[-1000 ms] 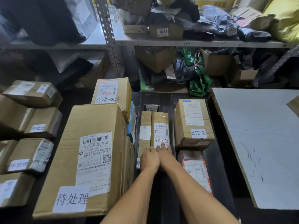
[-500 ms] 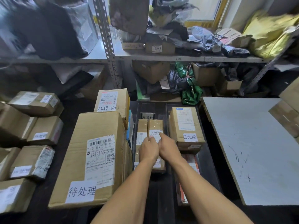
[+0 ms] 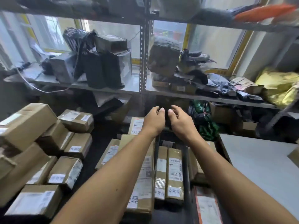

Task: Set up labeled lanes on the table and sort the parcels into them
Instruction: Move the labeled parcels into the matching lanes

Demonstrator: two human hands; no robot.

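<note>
1. The left hand (image 3: 153,121) and right hand (image 3: 180,122) hang side by side in front of a cluttered shelf (image 3: 113,89), fingers (image 3: 156,109) loosely curled and released, grasping nothing.
2. Two narrow parcels (image 3: 175,167) lie side by side in a dark lane well below the fingers, between the forearms.
3. A large box (image 3: 143,183) sits just left of them; stacked cartons (image 3: 64,172) lie below and left of the fingers, a pale desk (image 3: 258,159) below and right.

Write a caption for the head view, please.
Empty left hand and right hand hover beyond two narrow brown cardboard parcels before grey metal shelving.
</note>
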